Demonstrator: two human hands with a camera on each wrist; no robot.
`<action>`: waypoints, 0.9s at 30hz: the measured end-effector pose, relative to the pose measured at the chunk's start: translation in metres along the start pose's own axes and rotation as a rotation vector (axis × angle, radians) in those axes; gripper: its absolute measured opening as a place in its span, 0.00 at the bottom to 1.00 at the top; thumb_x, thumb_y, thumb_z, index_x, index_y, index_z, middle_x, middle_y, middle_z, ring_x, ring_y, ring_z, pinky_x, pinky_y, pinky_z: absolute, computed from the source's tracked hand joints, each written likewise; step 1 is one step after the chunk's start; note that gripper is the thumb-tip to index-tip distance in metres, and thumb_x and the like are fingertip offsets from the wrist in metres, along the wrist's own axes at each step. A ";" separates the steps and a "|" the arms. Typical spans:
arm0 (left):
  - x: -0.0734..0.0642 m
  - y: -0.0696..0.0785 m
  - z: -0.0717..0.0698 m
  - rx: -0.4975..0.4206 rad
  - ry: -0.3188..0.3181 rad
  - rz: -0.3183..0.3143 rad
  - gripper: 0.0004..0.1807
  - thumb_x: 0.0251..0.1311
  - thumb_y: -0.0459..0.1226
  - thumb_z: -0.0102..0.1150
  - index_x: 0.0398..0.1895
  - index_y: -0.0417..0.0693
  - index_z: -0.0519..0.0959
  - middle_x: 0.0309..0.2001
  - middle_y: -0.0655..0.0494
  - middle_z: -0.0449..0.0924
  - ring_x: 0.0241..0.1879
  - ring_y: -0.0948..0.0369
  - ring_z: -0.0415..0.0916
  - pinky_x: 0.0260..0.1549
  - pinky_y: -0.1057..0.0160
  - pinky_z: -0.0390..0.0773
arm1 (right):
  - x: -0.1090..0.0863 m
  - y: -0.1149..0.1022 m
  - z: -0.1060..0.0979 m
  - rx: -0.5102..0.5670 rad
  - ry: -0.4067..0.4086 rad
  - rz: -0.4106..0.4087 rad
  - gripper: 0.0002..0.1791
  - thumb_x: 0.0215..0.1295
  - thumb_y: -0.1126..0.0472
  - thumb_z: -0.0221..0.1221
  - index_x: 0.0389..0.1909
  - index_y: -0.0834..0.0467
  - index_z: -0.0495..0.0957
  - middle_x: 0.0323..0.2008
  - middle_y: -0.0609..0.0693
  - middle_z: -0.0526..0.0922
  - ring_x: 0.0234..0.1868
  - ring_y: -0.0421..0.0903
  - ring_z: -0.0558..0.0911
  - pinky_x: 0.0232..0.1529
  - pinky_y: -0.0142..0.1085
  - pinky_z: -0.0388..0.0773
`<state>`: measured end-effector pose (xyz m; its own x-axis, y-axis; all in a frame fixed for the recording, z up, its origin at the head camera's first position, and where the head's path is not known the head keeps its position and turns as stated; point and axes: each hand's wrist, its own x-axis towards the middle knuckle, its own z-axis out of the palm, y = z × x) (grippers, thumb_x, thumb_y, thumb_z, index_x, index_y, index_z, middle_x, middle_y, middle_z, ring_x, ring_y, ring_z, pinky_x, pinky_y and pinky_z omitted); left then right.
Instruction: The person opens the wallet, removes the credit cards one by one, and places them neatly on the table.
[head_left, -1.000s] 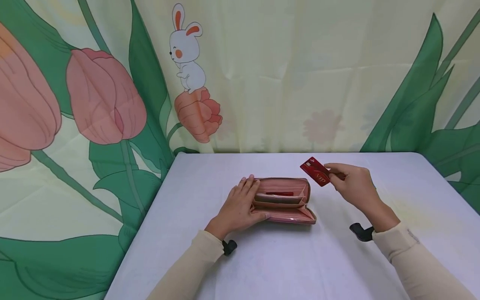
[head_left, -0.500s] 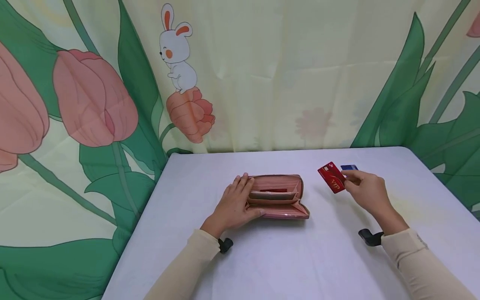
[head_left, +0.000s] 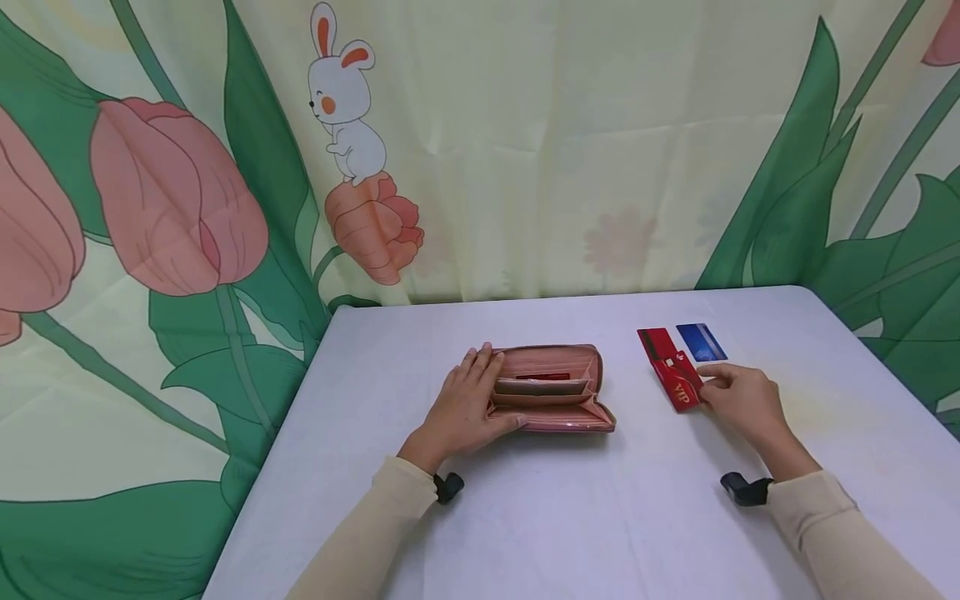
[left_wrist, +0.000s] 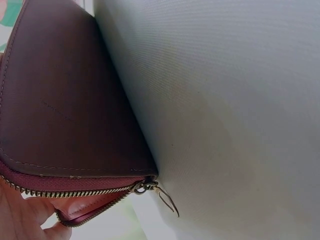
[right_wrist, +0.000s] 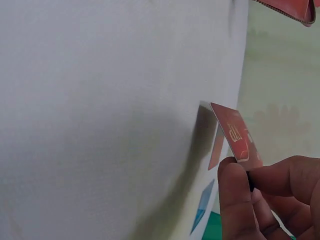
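A pink zip wallet (head_left: 555, 411) stands unzipped on the white table, its inner pockets showing. My left hand (head_left: 465, 406) holds its left end, fingers over the back rim and thumb at the front edge. In the left wrist view the wallet's dark outer side (left_wrist: 70, 95) fills the left part, its zip pull hanging at the corner. My right hand (head_left: 742, 408) pinches a red VIP card (head_left: 681, 383) between thumb and fingers. That card overlaps another red card (head_left: 654, 340) on the table, and its shadow shows in the right wrist view.
A blue card (head_left: 701, 342) lies behind my right hand, beside the second red card. Something red (head_left: 543, 377) shows inside a wallet pocket. A printed curtain (head_left: 525, 167) hangs behind the table's back edge. Each wrist wears a black camera mount (head_left: 746, 489).
My right hand has carried the VIP card rightward from beside the wallet and lowered it. The blue card and second red card have come into view. My left hand stays on the wallet.
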<state>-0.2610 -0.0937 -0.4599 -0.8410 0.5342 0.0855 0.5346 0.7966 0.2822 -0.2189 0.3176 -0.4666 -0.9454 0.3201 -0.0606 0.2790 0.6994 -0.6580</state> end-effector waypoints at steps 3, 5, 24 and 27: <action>0.000 -0.001 0.000 -0.005 0.009 0.004 0.58 0.64 0.70 0.56 0.86 0.47 0.47 0.85 0.46 0.39 0.84 0.45 0.37 0.79 0.43 0.47 | -0.002 0.003 0.001 0.011 -0.026 0.050 0.24 0.73 0.63 0.58 0.65 0.72 0.75 0.56 0.74 0.78 0.53 0.67 0.78 0.32 0.33 0.82; 0.000 -0.001 0.000 -0.006 0.013 0.003 0.58 0.64 0.70 0.56 0.86 0.47 0.48 0.85 0.46 0.40 0.84 0.46 0.37 0.79 0.43 0.47 | -0.002 0.004 0.003 0.013 -0.039 0.073 0.24 0.73 0.63 0.58 0.65 0.72 0.75 0.56 0.75 0.78 0.51 0.66 0.79 0.30 0.32 0.82; 0.000 -0.002 0.001 0.001 0.024 0.025 0.58 0.64 0.70 0.55 0.85 0.46 0.48 0.85 0.45 0.40 0.84 0.45 0.39 0.78 0.41 0.49 | -0.005 0.005 0.003 -0.181 -0.075 0.046 0.25 0.68 0.62 0.61 0.61 0.74 0.75 0.45 0.72 0.82 0.43 0.63 0.79 0.37 0.48 0.79; 0.000 -0.002 0.001 0.005 0.022 0.023 0.58 0.64 0.70 0.55 0.85 0.46 0.48 0.85 0.45 0.40 0.84 0.46 0.38 0.78 0.42 0.49 | -0.008 0.000 0.002 -0.217 -0.063 0.014 0.25 0.68 0.62 0.61 0.61 0.73 0.75 0.43 0.71 0.83 0.40 0.62 0.80 0.36 0.48 0.78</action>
<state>-0.2614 -0.0949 -0.4614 -0.8301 0.5461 0.1131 0.5543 0.7857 0.2747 -0.2119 0.3145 -0.4677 -0.9478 0.2956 -0.1197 0.3158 0.8182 -0.4804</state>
